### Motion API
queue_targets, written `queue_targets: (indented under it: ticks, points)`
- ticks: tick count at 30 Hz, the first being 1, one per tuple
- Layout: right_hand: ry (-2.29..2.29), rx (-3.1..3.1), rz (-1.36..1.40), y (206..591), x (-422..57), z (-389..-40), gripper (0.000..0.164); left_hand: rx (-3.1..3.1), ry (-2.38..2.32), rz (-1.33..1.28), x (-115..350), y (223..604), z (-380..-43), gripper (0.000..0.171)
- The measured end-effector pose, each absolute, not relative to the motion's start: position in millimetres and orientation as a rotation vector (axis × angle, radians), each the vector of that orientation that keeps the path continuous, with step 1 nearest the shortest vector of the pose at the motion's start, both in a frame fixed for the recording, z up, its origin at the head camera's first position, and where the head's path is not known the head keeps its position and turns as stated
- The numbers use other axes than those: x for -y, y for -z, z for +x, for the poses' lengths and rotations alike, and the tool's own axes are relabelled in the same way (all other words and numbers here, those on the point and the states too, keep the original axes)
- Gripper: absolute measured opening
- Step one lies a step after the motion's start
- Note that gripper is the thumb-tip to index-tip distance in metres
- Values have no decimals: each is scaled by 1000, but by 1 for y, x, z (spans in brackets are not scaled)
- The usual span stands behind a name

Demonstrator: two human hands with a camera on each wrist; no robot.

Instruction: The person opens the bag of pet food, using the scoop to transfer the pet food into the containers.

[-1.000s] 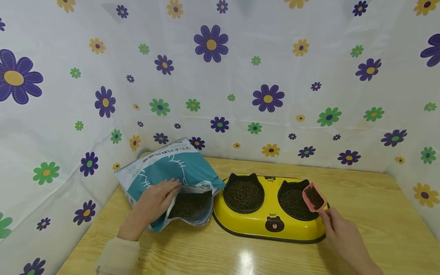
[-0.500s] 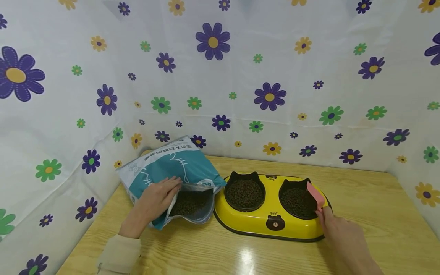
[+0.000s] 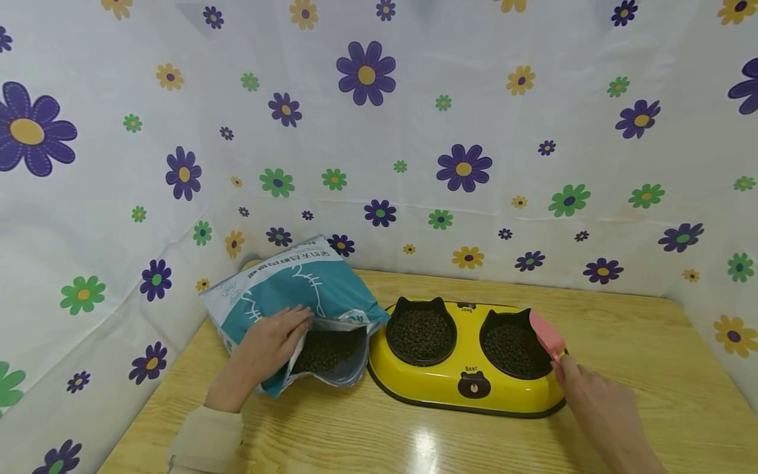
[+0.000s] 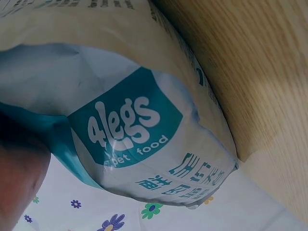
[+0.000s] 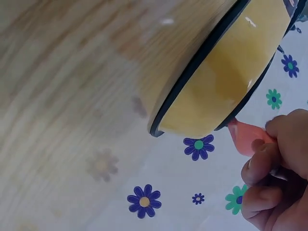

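Note:
My right hand [image 3: 598, 401] grips the handle of a small pink scoop [image 3: 547, 336] at the right edge of the right-hand black bowl [image 3: 491, 319]. The scoop is turned over, its back facing me, so its inside is hidden. In the right wrist view, curled fingers [image 5: 262, 159] hold the scoop. Brown kibble [image 3: 512, 349] lies in that bowl. On the left, my left hand [image 3: 266, 349] rests on a teal and white pet food bag [image 3: 337, 286], fingers extended. The bag lies on its side with its mouth gaping toward me, kibble [image 3: 326, 349] inside.
Both cat-eared bowls sit in a yellow stand [image 3: 414, 385]; the left-hand bowl [image 3: 422, 303] also contains kibble [image 3: 420, 332]. Everything stands on a wooden table [image 3: 355, 434]. Behind and at the sides hangs a white cloth [image 3: 403, 131] printed with flowers.
The scoop, facing up with kibble in it at first, has been tipped over at the right-hand bowl and now shows its back. My left hand stays in place on the bag.

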State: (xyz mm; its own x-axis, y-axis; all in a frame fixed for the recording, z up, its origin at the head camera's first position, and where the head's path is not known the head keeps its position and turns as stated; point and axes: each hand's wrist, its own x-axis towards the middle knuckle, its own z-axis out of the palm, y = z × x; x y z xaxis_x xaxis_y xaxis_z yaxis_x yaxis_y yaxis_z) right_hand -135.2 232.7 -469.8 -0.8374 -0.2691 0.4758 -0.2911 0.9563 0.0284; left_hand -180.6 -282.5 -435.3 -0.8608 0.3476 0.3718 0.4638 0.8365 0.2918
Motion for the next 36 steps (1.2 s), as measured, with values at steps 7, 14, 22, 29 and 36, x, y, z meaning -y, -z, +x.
queue_targets:
  ticks: [7,14,22,29,36]
  points:
    - [-731,2703,231,464,-220,-136,29,2706,553,-620,283,435,-180,28]
    - [-1751,2870,-39,447,-187,-134,43,2710,555,-614,283,435,-180,29]
    - [-2220,2835,243,448,-143,-129,52,2710,561,-611,282,435,-180,28]
    - [-2115,2898,638,452,-102,-127,53,2720,559,-614,282,435,-179,29]
    - [-2009,2891,919,454,-64,-130,48,2710,552,-612,282,435,-180,28]
